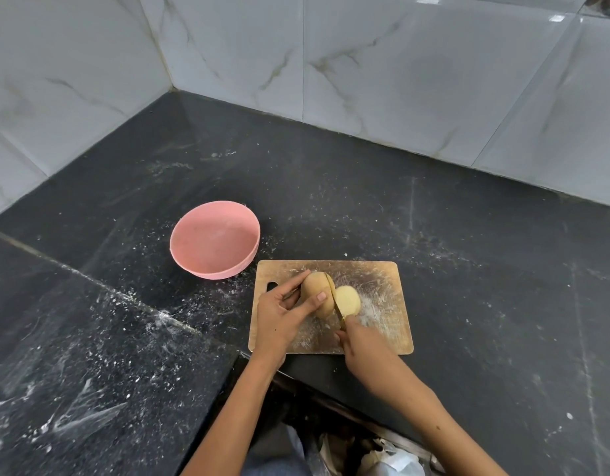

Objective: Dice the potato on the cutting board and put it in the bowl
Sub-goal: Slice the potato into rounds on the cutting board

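Black counter (pixel 468 269) — cutting board (pixel 382 280) near front edge, bowl (pixel 215 239) just beside

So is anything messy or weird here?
Yes: white specks and smears are scattered over the black counter, thickest near the seam at left. The wooden cutting board is scratched and dusted white. The pink bowl holds no potato.

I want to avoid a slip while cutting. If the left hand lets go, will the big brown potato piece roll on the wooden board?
Probably yes: the big brown potato piece looks rounded, so it may rock or roll. The left hand grips it, likely for steadiness. The cut slice, lying against the wooden cutting board, seems likelier to stay.
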Demonstrator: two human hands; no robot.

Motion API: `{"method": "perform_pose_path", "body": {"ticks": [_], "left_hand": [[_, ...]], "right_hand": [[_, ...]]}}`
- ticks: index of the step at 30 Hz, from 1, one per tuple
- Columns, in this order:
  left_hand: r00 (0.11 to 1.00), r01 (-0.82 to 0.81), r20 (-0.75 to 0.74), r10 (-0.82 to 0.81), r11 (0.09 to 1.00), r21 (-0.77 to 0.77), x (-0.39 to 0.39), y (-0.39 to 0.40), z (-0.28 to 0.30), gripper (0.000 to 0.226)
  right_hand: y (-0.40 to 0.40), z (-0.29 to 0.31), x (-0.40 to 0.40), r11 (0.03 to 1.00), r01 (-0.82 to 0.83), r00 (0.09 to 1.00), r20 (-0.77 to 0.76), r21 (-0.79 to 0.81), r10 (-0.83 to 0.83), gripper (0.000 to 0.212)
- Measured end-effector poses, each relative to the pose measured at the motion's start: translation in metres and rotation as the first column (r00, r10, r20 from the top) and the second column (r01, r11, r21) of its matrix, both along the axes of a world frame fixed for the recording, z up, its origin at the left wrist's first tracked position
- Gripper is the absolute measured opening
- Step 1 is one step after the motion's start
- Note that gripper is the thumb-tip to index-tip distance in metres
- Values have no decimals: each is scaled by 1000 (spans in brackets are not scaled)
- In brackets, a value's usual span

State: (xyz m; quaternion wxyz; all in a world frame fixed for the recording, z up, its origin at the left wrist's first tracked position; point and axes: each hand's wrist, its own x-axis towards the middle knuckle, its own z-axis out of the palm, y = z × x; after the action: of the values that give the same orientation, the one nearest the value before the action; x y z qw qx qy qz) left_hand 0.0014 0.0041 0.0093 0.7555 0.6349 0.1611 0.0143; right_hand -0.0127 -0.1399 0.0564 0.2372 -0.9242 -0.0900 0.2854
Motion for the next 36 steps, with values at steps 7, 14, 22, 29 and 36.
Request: {"method": "perform_pose_path", "body": {"ticks": [7, 14, 22, 29, 36], "left_hand": [[1000, -12, -7, 12, 1000, 0, 1, 3, 0, 52], [1000, -2, 1, 2, 1000, 7, 1, 3, -2, 52], [993, 29, 85, -76, 891, 452, -2, 8, 5, 74], [983, 61, 121, -137, 870, 489, 0, 7, 15, 70], [984, 35, 139, -115, 878, 478, 2, 7, 10, 59]], "right_hand": [[9, 1, 18, 999, 17, 1000, 21, 37, -18, 8], [4, -7, 2, 999, 33, 999, 7, 7, -33, 10], [4, -3, 1, 998, 59, 996, 74, -39, -56, 20], [7, 1, -1, 997, 62, 994, 91, -34, -59, 18], [3, -1, 12, 1000, 30, 1000, 8, 2, -30, 16]]}}
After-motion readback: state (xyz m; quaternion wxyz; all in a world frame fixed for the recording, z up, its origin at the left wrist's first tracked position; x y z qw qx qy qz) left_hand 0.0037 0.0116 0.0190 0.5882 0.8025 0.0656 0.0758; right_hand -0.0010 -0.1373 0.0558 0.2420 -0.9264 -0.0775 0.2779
